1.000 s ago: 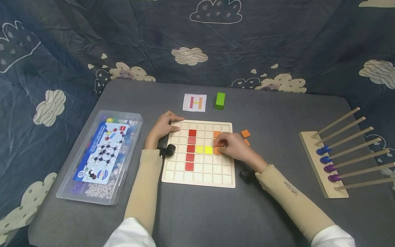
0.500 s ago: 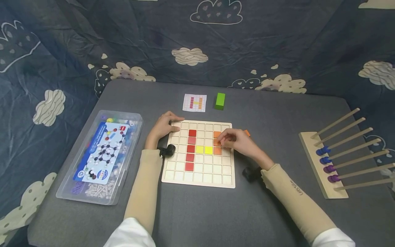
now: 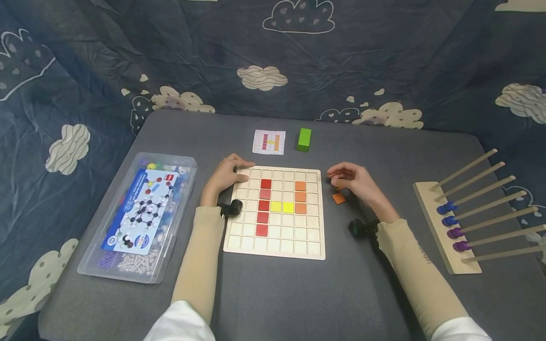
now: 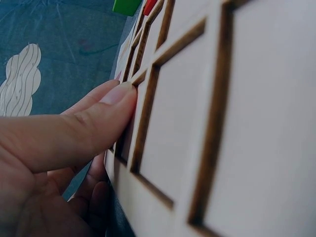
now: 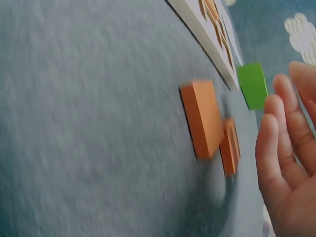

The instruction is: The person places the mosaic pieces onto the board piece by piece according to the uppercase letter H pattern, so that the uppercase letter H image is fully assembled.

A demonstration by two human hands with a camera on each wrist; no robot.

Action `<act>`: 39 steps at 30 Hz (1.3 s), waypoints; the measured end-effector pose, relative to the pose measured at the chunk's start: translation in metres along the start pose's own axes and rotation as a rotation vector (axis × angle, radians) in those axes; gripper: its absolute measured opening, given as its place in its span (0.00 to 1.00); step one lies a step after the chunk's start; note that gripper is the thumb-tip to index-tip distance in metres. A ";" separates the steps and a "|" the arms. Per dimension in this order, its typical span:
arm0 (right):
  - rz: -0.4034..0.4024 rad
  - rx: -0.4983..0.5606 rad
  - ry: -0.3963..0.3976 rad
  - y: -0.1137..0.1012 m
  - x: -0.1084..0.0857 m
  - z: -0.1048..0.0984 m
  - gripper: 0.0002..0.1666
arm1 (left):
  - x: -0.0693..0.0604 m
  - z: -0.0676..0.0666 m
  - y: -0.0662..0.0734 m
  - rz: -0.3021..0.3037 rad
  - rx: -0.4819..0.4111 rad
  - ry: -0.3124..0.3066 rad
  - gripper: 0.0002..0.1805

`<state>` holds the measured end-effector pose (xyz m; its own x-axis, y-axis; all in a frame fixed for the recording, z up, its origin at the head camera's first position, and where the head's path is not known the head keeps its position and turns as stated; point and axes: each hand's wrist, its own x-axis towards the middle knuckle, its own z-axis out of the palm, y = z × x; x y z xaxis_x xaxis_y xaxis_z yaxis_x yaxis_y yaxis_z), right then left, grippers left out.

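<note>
A wooden grid board [image 3: 286,246] lies mid-table. In it sit a column of red tiles [image 3: 264,205], two yellow tiles [image 3: 282,207] and three orange tiles [image 3: 300,196]. My left hand [image 3: 223,179] holds the board's far left corner; in the left wrist view its thumb [image 4: 89,126] presses on the grid while other fingers lie at the edge. Right of the board, my right hand [image 3: 357,183] hovers over two loose orange tiles, holding nothing. The right wrist view has the nearer loose tile [image 5: 203,119] and the farther one [image 5: 230,147] apart from the fingers [image 5: 269,148].
Behind the board lie a printed pattern card [image 3: 268,142] and a green block [image 3: 304,139]. A clear plastic box [image 3: 170,227] of molecule-model parts stands at left. On the right is a wooden peg rack [image 3: 448,232] with blue and purple beads.
My right hand has left the orange tiles on the board and moved right, over the loose ones. A third orange tile now shows uncovered in the column. The left hand stays put.
</note>
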<state>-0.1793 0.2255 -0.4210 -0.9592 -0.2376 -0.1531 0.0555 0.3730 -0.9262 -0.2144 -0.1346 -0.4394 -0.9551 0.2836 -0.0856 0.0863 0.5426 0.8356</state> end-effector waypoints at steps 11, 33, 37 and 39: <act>0.076 -0.076 0.069 0.007 -0.005 -0.015 0.20 | 0.001 0.001 -0.001 -0.002 -0.005 -0.004 0.22; 0.069 -0.291 0.130 0.010 -0.003 -0.003 0.15 | -0.001 0.000 0.001 0.004 -0.005 -0.005 0.22; 0.064 -0.314 0.145 0.010 -0.002 -0.002 0.14 | -0.001 0.000 0.000 0.010 -0.005 -0.001 0.23; 0.058 -0.316 0.156 0.010 -0.003 -0.002 0.14 | -0.001 0.000 0.000 0.013 -0.007 0.001 0.23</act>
<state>-0.1762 0.2318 -0.4292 -0.9891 -0.0773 -0.1252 0.0458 0.6468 -0.7613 -0.2132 -0.1344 -0.4392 -0.9541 0.2900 -0.0742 0.0968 0.5336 0.8402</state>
